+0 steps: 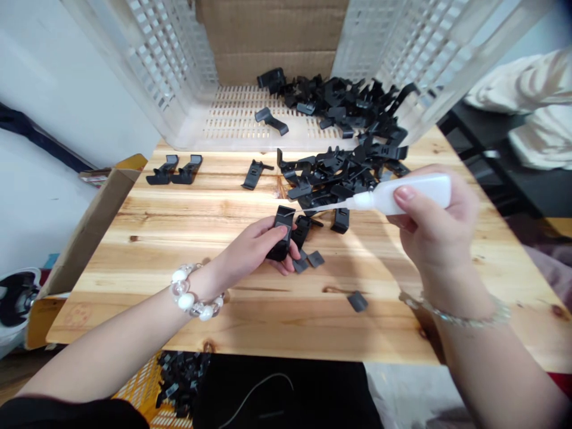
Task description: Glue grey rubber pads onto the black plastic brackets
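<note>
My left hand (263, 241) grips a black plastic clip (283, 233) above the middle of the table, thumb on its face. In my right hand (435, 220) is a white squeeze bottle (413, 193), lying almost level with its long thin nozzle aimed left. The nozzle's tip reaches the upper part of the held clip; whether it touches I cannot tell. Just right of my left fingers stands another black clip (302, 231). Small dark square pads (316, 258) lie close to those fingers, and a single square pad (357, 301) rests nearer the front edge.
Behind my hands, a heap of black clips (330, 173) spreads from the table into a white plastic crate (192, 128) lying on its side. Two clips (187, 170) stand at the left. An orange basket (145, 381) of black parts is below the table (250, 322). Another person's sleeve (522, 83) shows at right.
</note>
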`<action>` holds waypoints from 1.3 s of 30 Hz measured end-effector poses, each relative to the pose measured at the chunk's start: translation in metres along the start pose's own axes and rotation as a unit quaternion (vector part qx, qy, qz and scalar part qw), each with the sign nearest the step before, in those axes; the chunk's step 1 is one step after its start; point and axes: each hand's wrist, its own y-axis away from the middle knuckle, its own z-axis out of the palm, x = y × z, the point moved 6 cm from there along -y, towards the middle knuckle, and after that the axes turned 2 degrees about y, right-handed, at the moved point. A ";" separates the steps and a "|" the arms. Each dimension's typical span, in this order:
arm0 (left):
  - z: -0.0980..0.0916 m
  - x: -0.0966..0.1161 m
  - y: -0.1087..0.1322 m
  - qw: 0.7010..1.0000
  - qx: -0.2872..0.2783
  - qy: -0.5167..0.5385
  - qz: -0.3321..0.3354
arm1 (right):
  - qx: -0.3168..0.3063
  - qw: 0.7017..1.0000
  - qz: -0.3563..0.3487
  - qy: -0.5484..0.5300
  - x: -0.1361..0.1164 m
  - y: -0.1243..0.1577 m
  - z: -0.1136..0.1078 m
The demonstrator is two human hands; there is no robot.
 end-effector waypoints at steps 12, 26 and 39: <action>0.001 0.000 0.000 1.000 -0.005 -0.012 -0.002 | -0.010 1.000 0.002 0.029 -0.002 0.000 -0.001; 0.000 -0.001 -0.002 1.000 -0.005 -0.014 -0.003 | -0.024 0.999 -0.015 0.043 0.000 0.001 -0.003; 0.001 0.000 -0.001 0.999 -0.006 -0.044 0.009 | -0.029 0.997 -0.049 0.060 0.002 0.000 -0.005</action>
